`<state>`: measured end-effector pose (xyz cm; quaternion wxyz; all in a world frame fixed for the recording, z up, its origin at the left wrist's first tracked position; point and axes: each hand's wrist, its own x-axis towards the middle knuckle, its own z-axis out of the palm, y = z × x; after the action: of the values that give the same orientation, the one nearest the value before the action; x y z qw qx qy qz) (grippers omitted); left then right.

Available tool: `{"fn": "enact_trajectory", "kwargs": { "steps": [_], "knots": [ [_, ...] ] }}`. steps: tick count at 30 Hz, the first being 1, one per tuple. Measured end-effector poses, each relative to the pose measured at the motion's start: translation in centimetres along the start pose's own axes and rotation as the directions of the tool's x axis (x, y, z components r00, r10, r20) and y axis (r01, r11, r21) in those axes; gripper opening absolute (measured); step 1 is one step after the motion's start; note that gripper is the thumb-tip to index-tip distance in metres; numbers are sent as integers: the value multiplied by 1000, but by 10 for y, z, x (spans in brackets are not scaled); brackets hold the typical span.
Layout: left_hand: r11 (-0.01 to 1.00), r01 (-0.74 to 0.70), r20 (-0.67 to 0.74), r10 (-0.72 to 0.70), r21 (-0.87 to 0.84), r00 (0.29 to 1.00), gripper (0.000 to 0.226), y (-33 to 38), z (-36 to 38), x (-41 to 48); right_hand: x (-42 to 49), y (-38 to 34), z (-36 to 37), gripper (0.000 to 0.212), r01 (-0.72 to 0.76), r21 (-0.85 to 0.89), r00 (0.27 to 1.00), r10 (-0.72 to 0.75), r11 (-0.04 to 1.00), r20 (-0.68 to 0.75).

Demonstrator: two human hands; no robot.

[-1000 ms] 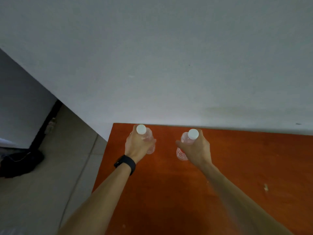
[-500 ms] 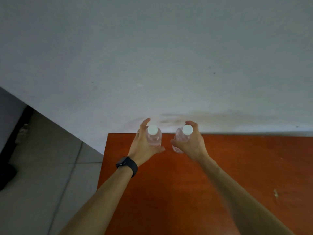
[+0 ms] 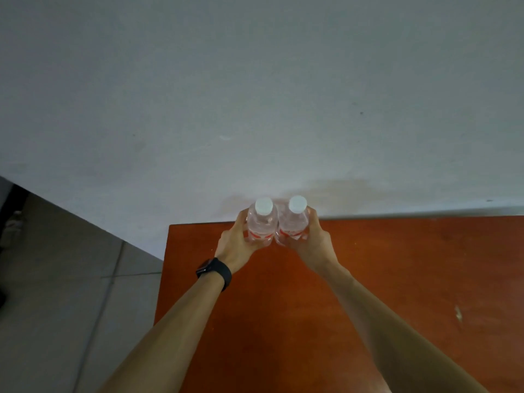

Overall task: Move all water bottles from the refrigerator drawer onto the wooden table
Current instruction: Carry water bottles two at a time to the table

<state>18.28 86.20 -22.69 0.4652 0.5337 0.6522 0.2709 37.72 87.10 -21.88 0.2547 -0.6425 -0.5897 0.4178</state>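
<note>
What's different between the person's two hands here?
The left hand wears a black watch at its wrist; the right hand has a bare wrist. The left hand grips the left bottle, the right hand the right bottle. Both hold bottles upright, side by side, at the far edge of the wooden table.

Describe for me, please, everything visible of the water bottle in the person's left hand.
The left bottle is clear plastic with a white cap and a red label band. It stands upright at the far edge of the wooden table, by the wall. The left hand grips its side, and it touches the other bottle beside it.
</note>
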Motion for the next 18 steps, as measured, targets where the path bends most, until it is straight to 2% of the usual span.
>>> {"fn": "enact_trajectory", "kwargs": {
  "steps": [9,15,18],
  "knots": [
    [1000,22,-38,-22,11,999,83,3,0,9,8,-6,8,90,-21,19,1000,21,1000,-14],
    [993,-8,-30,11,121,999,84,-1,3,9,9,-3,8,90,-19,49,999,17,999,40],
    [988,0,-37,6,156,999,87,-3,6,7,1,-2,10,97,-29,54,998,26,998,61]
  ]
}}
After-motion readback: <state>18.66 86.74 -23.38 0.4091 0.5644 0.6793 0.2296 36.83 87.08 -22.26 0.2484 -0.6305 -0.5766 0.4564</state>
